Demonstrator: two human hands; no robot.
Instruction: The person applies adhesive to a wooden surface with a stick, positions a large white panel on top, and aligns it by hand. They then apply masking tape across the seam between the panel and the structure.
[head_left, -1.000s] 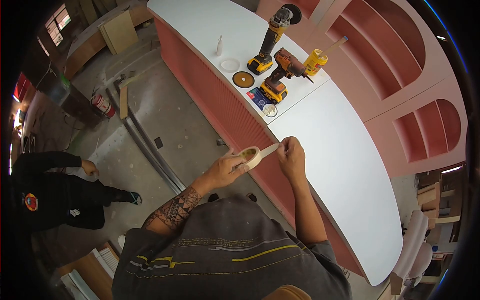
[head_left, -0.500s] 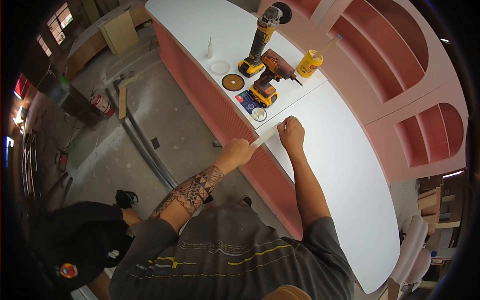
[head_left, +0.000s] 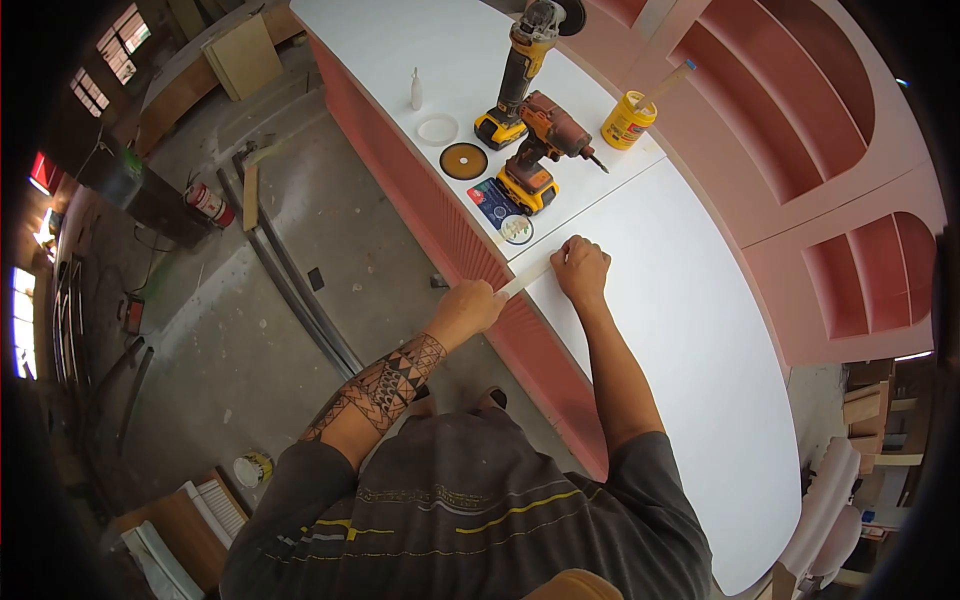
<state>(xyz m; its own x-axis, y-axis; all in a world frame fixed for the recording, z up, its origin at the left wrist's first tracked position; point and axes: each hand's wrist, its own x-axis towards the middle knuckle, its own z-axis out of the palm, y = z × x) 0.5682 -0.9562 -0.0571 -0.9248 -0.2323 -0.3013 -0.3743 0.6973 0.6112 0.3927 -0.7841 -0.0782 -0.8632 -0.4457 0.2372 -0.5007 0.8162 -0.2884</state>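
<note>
Right hand [head_left: 580,270] curled, fingertips pressing tape strip [head_left: 527,276] onto white countertop [head_left: 690,330] — left hand [head_left: 470,305] fisted around the strip's other end, roll hidden

Beyond the right hand [head_left: 581,270], two yellow-based power tools [head_left: 530,150] crowd the white desk [head_left: 680,330]; nearer, seemingly bare.

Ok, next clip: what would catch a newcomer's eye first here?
Probably the two hands at the near edge of the long white countertop: the left hand and right hand stretch a strip of masking tape across the seam between the panels. Just beyond, two orange and yellow power tools lie on the top beside a yellow glue bottle.
</note>
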